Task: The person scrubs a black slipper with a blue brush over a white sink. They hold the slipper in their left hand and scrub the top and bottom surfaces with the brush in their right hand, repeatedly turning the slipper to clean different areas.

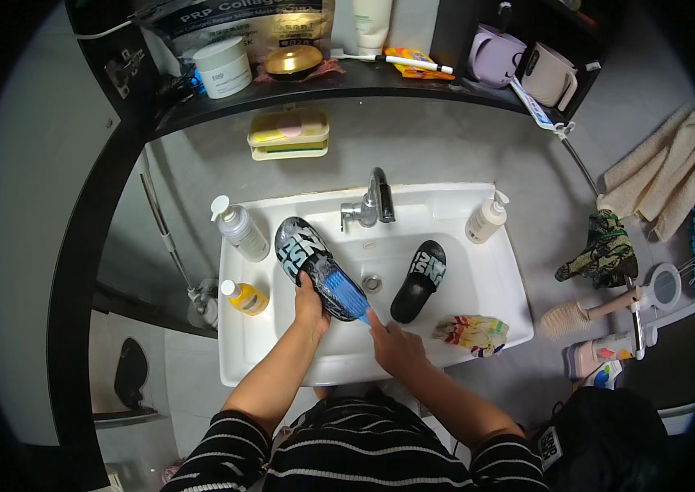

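My left hand (310,307) is closed round the edge of a black slide sandal (297,246) with pale printed lettering on its strap, holding it over the left part of the white sink (372,361). In my right hand (397,344) is the handle of a blue scrubbing brush (343,293), whose head lies against the sandal's footbed. White suds show on the strap and sole. A second black slide sandal (419,283) rests in the basin, right of the drain. A crumpled patterned cloth (472,333) lies on the sink's front right rim.
A chrome faucet (372,201) stands at the back of the sink. Pump bottles (242,231) (487,218) and a yellow bottle (246,298) line its sides. Above hangs a black shelf (282,102) with toiletries and mugs. Towels (663,172) and a hairbrush (589,315) hang at right.
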Demonstrator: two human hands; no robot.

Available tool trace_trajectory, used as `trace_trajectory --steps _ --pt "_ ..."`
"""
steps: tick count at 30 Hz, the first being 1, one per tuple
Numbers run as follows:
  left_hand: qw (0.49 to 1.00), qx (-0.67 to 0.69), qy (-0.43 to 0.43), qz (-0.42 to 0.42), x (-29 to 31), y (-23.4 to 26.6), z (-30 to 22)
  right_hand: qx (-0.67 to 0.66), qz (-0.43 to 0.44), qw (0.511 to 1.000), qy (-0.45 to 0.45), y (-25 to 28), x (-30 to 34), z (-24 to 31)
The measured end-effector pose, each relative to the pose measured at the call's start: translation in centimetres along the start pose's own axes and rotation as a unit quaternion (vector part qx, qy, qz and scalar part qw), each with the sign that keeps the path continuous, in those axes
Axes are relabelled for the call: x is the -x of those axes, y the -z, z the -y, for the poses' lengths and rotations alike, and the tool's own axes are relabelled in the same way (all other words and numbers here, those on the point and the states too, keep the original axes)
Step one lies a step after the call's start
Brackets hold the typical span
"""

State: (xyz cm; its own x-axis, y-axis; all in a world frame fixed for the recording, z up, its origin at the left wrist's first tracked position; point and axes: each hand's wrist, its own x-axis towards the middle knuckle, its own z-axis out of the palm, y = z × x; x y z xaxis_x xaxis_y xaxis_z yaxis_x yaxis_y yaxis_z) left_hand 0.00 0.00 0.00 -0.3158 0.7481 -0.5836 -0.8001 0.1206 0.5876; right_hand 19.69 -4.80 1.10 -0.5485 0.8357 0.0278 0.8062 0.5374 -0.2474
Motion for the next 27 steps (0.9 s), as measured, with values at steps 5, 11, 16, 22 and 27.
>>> trace_trajectory --steps 5,11,16,22,27 --pt "0.999 -0.031 -0.029 0.022 -1.3 2.0 -1.6 -0.09 -0.047 0.995 -0.01 2.0 -2.5 2.5" --pt "0.997 -0.063 0.004 -0.054 -0.6 1.5 -3.0 -0.262 -0.051 0.963 0.043 2.2 0.5 0.6" --pt "0.982 -0.183 0.028 -0.021 1.0 1.5 -0.1 -0.285 -0.123 0.95 0.015 2.8 -3.1 1.0" --pt "0.988 -0.127 0.084 -0.019 -2.0 3.5 -1.9 -0.228 0.001 0.974 0.016 3.6 0.7 1.8" --pt "0.963 -0.246 0.109 -0.006 0.4 3.0 0.8 -0.226 -0.14 0.964 -0.01 2.0 -4.1 0.0"
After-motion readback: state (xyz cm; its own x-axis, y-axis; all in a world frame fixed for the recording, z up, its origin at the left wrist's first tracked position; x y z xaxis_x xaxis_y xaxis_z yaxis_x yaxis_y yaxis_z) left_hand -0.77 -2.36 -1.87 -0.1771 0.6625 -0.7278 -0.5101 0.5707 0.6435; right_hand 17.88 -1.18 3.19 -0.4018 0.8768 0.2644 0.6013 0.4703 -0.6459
